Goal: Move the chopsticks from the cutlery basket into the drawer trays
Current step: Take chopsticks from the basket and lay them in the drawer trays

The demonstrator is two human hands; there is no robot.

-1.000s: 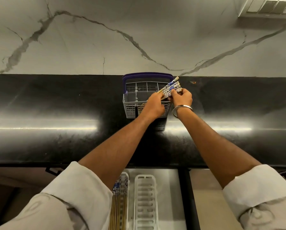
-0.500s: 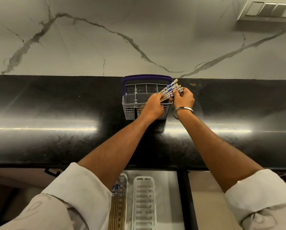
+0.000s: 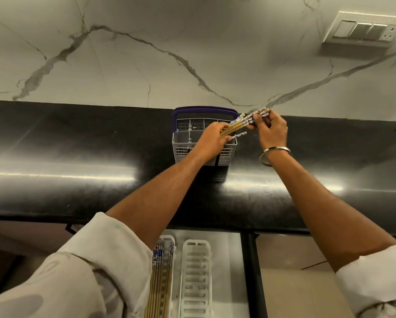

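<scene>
Lying nearest the camera, an open drawer point(image 3: 224, 271) sits below the counter edge with two white slotted trays side by side. The left tray point(image 3: 172, 240) already holds a row of chopsticks point(image 3: 158, 271), their blue-patterned ends toward the counter and their tan shafts running toward the bottom of the view. The right tray point(image 3: 195, 276) shows only its own slots. Two rolled-up pale sleeves point(image 3: 96, 260) frame the drawer, and bare forearms reach up from them over a glossy black countertop point(image 3: 77, 145).

Further back, a grey cutlery basket point(image 3: 181, 143) with a purple handle point(image 3: 203, 109) stands on the countertop close to the marble-veined wall point(image 3: 169, 53). The left hand point(image 3: 212, 140) hovers over the basket's front right part, fingers closed around the tan shafts of a bundle of chopsticks point(image 3: 243, 121). One more chopstick point(image 3: 239, 134) juts out below the bundle from the same hand, angled slightly apart. The bundle slants up and to the right, clear of the basket's rim, and the right hand point(image 3: 271, 129) pinches its blue-and-white patterned ends between thumb and fingertips. A metal bangle point(image 3: 276, 150) circles the right wrist.

On the wall at the upper right is a switch plate point(image 3: 364, 31).
</scene>
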